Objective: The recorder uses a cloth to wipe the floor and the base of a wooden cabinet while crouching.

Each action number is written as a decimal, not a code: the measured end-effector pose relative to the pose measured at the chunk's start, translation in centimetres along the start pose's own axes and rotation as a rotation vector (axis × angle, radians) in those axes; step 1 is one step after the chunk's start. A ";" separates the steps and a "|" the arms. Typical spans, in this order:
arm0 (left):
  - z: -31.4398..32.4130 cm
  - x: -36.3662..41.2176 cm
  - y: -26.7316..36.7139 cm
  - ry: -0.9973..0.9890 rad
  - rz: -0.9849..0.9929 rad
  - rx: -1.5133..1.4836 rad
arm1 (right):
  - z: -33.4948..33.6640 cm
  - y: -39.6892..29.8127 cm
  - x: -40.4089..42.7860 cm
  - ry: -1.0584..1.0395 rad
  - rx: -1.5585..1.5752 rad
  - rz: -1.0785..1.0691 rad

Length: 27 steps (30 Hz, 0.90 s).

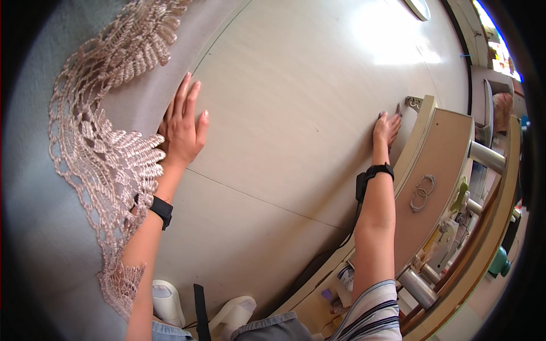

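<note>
My left hand (182, 125) lies with fingers extended against the side of a bed or sofa covered in pale fabric (140, 93). A cream lace trim (115, 162) hangs over my left wrist and forearm. My right hand (387, 127) reaches out low beside a cream and pink cabinet (439, 153), near its carved corner foot (413, 102). Its fingers look spread, and small dark shapes at the fingertips are too small to make out. Both wrists wear black straps.
Pale floor tiles (273, 145) lie between my hands. A drawer front with a ring handle (422, 193) is at right. Metal posts (488, 157) carry the cabinet's upper shelf (482, 238). White slippers (167, 302) are on my feet; a black strap (201, 311) hangs between them.
</note>
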<state>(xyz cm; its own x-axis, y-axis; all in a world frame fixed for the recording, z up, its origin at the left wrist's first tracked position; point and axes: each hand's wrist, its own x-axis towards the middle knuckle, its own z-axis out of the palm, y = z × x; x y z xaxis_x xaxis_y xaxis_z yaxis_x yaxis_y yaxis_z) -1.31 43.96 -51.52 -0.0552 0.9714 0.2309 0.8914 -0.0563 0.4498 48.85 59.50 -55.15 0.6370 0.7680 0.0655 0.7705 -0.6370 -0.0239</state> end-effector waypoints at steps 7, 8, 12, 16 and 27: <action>-0.2 0.0 0.0 0.011 -0.004 0.037 | -0.1 -10.3 -1.1 -0.001 0.098 -0.609; -0.2 0.1 0.0 0.019 0.007 0.030 | -0.2 -10.9 -2.0 0.049 0.109 -0.699; -0.2 0.3 0.0 0.016 0.015 0.046 | -1.9 -13.1 -7.5 0.049 0.233 -1.079; -0.3 0.0 -0.1 0.018 0.006 0.027 | -4.3 -12.3 -14.4 -0.091 0.218 -1.257; -0.2 0.0 0.1 -0.019 -0.036 -0.065 | -10.1 -0.9 -38.0 -0.807 0.285 -1.806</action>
<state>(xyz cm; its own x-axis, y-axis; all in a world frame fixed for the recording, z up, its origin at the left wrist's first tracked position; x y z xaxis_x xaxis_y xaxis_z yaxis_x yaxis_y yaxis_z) -1.30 43.96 -51.30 -0.0773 0.9772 0.1976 0.8577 -0.0359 0.5129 23.69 30.22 -47.55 -0.9381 0.2910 -0.1880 0.3447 0.7287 -0.5918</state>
